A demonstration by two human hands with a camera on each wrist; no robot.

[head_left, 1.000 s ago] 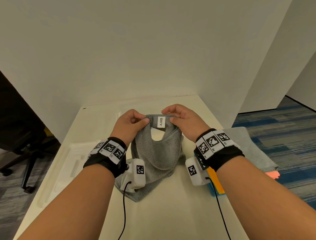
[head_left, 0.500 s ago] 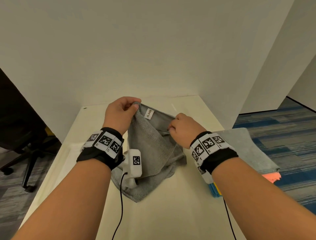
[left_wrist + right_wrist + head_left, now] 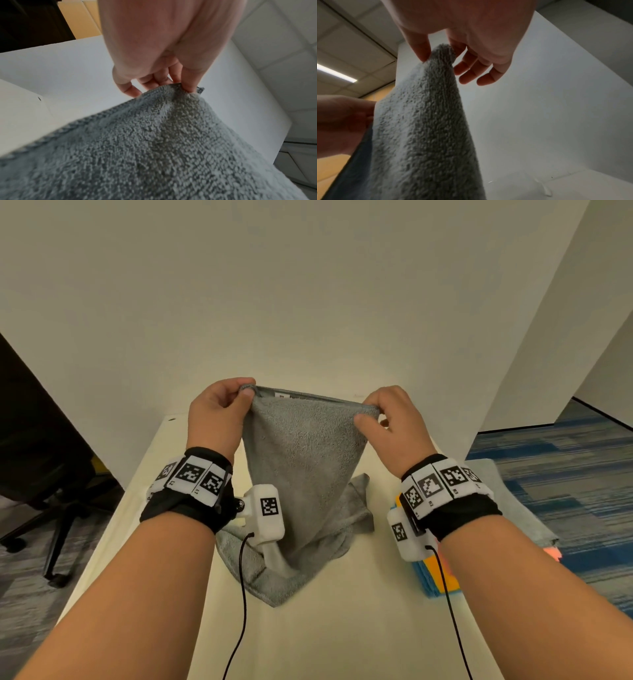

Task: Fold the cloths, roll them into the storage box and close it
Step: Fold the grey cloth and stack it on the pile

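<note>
Small white label (image 3: 283,396) on the grey terry cloth (image 3: 301,460) is too small to read, part tucked behind the top hem. Stack of blue, orange and pink folded cloths (image 3: 432,577) mostly hidden by right wrist rig, count unclear. Black office chair (image 3: 44,474) cut off at frame edge. Wrist views: cloth runs off bottom edge, blurred up close.

The scene is seen from head height, looking forward and down over both forearms at the worktop (image 3: 342,628). The left wrist view is aimed along the palm, very near the cloth (image 3: 154,148), which fills the lower frame. The right wrist view is angled upward toward the ceiling. The cloth is shared by all three views.
</note>
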